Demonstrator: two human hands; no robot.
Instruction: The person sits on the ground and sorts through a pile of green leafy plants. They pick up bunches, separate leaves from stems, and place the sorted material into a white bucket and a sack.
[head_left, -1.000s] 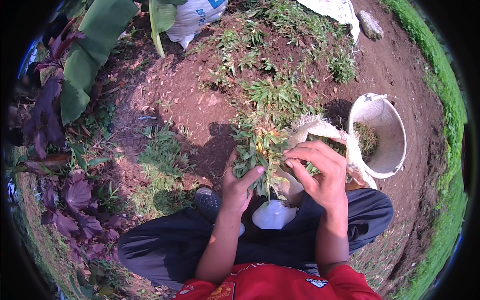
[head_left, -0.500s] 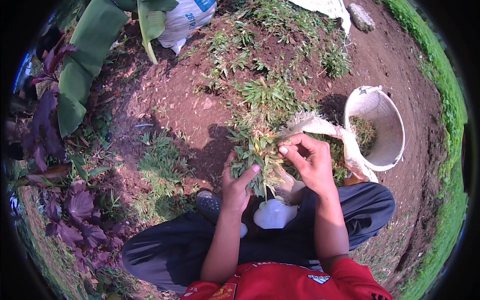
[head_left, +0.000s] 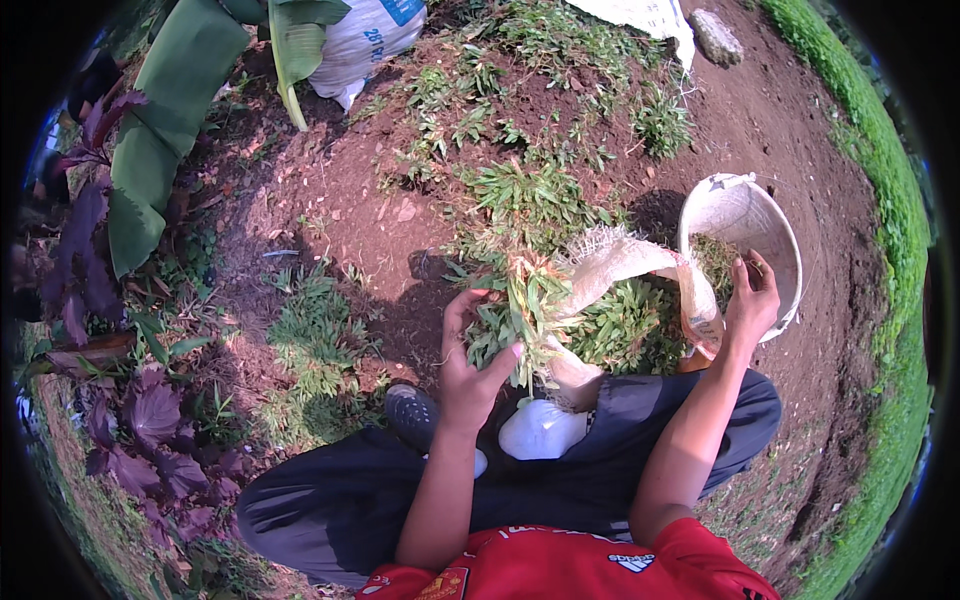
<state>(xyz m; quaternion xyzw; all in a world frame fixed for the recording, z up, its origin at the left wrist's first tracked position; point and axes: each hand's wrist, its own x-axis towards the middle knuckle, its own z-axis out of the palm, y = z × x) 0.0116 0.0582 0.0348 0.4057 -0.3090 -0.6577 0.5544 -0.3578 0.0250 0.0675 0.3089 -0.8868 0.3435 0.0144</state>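
A bunch of green leafy plants (head_left: pixel 522 312) with some yellowed blades is in my left hand (head_left: pixel 468 375), fingers and thumb wrapped around its left side. My right hand (head_left: pixel 752 308) is at the near edge of a whitish bucket (head_left: pixel 786 235), its fingers loosely apart and nothing visible in them. Dry grass and plant scraps (head_left: pixel 713 258) lie inside that bucket. Between the hands, an open woven sack (head_left: pixel 615 272) with a frayed rim holds more green plants (head_left: pixel 630 325). Part of the sack is hidden behind the bunch and my leg.
Low plants (head_left: pixel 530 195) cover a soil mound ahead. A full white sack (head_left: pixel 365 45) and a large banana-like leaf (head_left: pixel 165 130) are at the upper left. Purple-leaved plants (head_left: pixel 155 415) grow at left. A stone (head_left: pixel 717 38) lies at the far right.
My right hand has moved right, away from the bunch, to the bucket's edge. The left hand still grips the bunch, which is now tilted a little differently.
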